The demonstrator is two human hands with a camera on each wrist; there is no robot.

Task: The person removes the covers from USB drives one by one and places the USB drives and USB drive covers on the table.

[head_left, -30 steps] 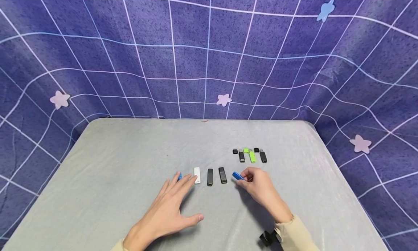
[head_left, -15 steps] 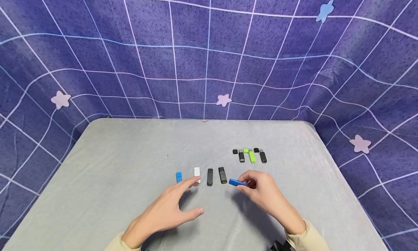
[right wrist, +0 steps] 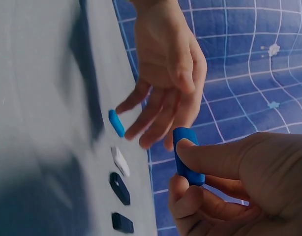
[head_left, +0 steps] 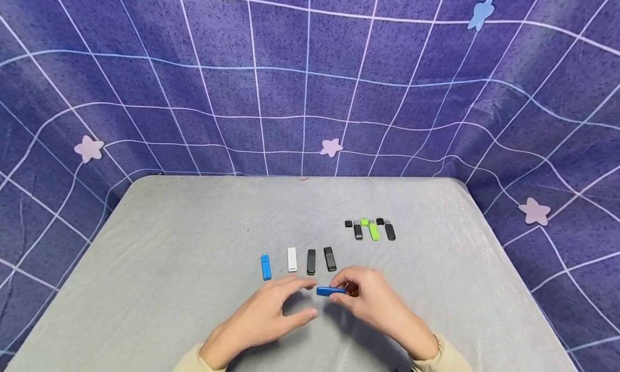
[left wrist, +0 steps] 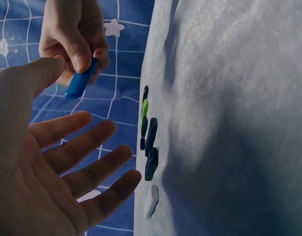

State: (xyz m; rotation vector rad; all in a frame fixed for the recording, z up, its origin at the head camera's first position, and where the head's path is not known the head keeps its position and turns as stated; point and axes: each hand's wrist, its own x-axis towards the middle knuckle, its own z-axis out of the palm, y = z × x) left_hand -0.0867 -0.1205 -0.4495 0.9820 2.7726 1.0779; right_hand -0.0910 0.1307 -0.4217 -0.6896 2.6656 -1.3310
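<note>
My right hand [head_left: 375, 302] pinches a dark blue USB stick [head_left: 330, 290] between thumb and fingers, above the near part of the table. The stick [right wrist: 189, 156] points toward my left hand. My left hand [head_left: 266, 315] is spread with thumb and fingers apart, just left of the stick's free end; its palm [left wrist: 47, 182] holds nothing. Beyond the hands lie a lighter blue USB stick [head_left: 266, 267], a white one [head_left: 292, 259], a black one [head_left: 311, 261] and a dark grey one [head_left: 330, 259], side by side in a row.
Farther back on the right, a black stick [head_left: 358, 231], a green stick [head_left: 374, 231] and another black stick [head_left: 390, 231] lie with their plugs bare. Their small caps, like the green cap [head_left: 365, 222], sit beside them. Grey cloth covers the table [head_left: 194, 216]; a purple curtain [head_left: 271, 92] hangs behind.
My right hand has lifted the dark blue stick and brought it left and nearer to me. My left hand has drawn back toward me and to the right, uncovering the lighter blue stick.
</note>
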